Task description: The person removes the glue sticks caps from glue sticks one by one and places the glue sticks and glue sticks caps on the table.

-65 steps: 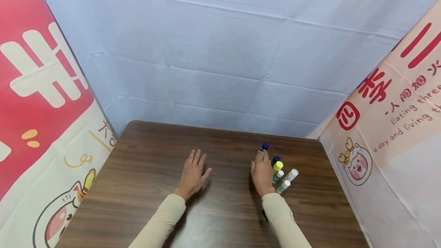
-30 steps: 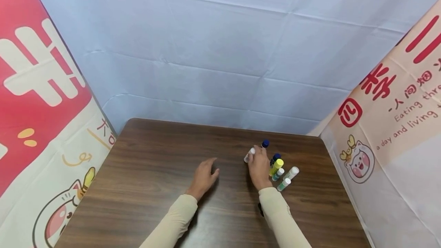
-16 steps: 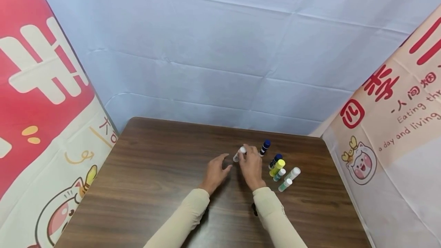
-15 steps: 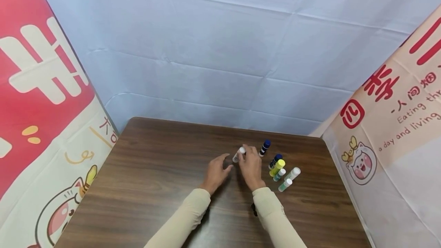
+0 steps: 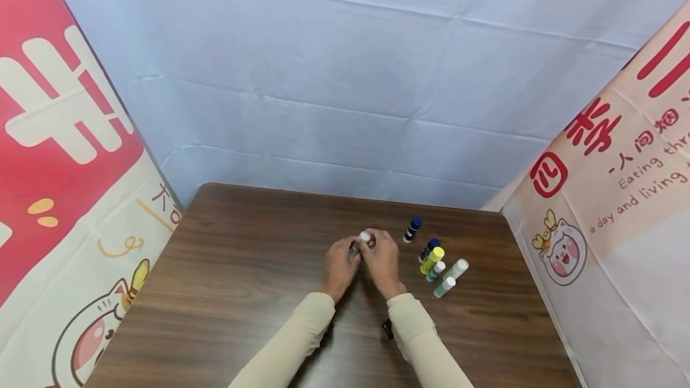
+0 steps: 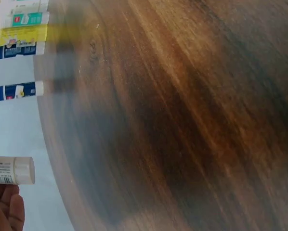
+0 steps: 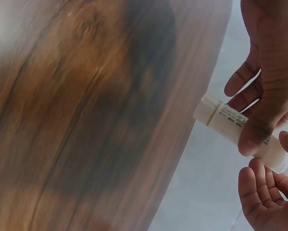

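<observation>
In the head view, a white-capped glue stick [image 5: 365, 237] stands out between both hands at the middle of the table. My left hand [image 5: 341, 265] grips its body; in the right wrist view the left hand [image 7: 276, 72] lays its thumb across the printed label. My right hand [image 5: 381, 259] has thumb and fingertips around the cap end, and in the right wrist view this right hand [image 7: 274, 197] curls at that end. Seen from the left wrist, the glue stick [image 6: 11, 170] shows its barcode and base, with the fingers [image 6: 11, 207] of the left hand below.
Right of the hands, several glue sticks stand upright on the brown wooden table [image 5: 242, 244]: a blue one [image 5: 412, 230] apart, then a cluster with another blue one [image 5: 429, 250], a yellow one [image 5: 432, 260] and white-capped ones [image 5: 445, 287]. Fabric walls [image 5: 345, 106] enclose the table.
The right hand brings the white-capped glue stick leftward from beside the lone blue one to the middle. The left hand moves right to meet it and takes hold of its body.
</observation>
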The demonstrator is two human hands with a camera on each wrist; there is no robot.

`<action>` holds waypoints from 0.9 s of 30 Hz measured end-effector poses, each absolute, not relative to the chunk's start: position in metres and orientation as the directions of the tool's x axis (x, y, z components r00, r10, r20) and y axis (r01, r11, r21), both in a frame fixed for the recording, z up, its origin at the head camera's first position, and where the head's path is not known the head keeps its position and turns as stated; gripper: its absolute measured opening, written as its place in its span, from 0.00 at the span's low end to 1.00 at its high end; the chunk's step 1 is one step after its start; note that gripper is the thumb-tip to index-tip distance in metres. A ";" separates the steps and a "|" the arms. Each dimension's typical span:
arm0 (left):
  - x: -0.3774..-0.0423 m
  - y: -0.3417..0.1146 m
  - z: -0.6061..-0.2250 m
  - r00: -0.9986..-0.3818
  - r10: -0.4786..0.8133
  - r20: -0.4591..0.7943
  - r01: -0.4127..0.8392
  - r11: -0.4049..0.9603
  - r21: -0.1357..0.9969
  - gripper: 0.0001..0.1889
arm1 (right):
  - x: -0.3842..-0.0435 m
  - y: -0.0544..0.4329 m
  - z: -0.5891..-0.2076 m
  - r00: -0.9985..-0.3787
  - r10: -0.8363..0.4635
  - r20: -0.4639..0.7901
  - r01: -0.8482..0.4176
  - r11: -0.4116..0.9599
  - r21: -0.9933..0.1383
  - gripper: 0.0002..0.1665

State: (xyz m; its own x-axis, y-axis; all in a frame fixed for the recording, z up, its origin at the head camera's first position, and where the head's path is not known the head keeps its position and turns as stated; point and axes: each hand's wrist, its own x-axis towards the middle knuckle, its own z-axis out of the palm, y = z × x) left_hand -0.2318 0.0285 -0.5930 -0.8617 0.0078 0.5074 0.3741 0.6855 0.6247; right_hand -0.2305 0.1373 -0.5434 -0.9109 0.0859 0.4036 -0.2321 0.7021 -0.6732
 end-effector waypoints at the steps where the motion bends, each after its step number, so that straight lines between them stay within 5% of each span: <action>1: -0.232 0.027 -0.593 -0.855 -0.001 0.519 0.376 0.689 0.620 0.18 | -0.230 0.136 -0.543 -0.912 0.088 0.401 -0.231 0.699 -0.677 0.17; 18: -0.240 0.006 -0.598 -0.859 -0.042 0.510 0.349 0.680 0.644 0.13 | -0.238 0.126 -0.542 -0.891 -0.032 0.452 -0.381 0.595 -0.708 0.18; 27: -0.251 -0.009 -0.597 -0.856 -0.067 0.512 0.362 0.629 0.688 0.16 | -0.250 0.133 -0.548 -0.907 0.015 0.421 -0.316 0.637 -0.703 0.21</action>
State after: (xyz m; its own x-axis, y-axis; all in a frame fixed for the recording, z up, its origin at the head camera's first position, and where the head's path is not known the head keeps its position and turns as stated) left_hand -0.2512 -0.0094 -0.5969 -0.8564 -0.0674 0.5119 0.3616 0.6293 0.6879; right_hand -0.2496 0.1329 -0.5480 -0.9069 0.0149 0.4210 -0.3161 0.6365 -0.7035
